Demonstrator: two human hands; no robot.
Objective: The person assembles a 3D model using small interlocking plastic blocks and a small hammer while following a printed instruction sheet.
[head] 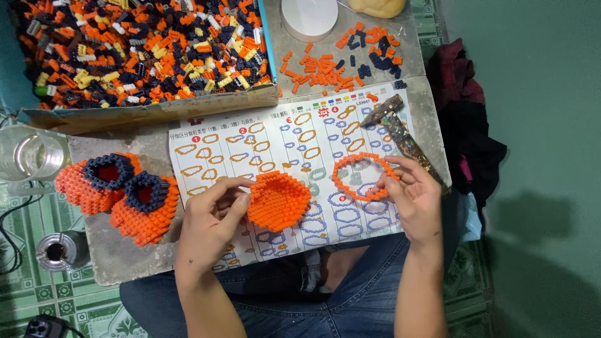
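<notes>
Far out beyond my left hand I see a clear glass jar (28,156) at the slab's corner and, below it on the tiled floor, a small metal can (57,250). Nearer to that hand sit two finished orange brick pieces with dark blue collars (119,194), touching each other on the grey slab (119,256). Above them, well beyond the fingers, a cardboard tray (150,107) is heaped with orange, dark, yellow and white small bricks. My left hand (210,219) is closed on the orange bowl (277,200), thumb and fingers pinching its near rim, so the bowl tilts up over the printed instruction sheet (282,144) between my two hands. Just right of the bowl lies the orange ring (363,177), flat on the sheet; my right hand (416,197) pinches its right edge with the fingertips. Beyond the right hand a small hammer (397,128) lies slanted across the sheet's corner, and further up are a loose scatter of orange and dark bricks (341,62) and a white round lid (309,17). A pile of dark cloth (466,119) lies right of that hand.
</notes>
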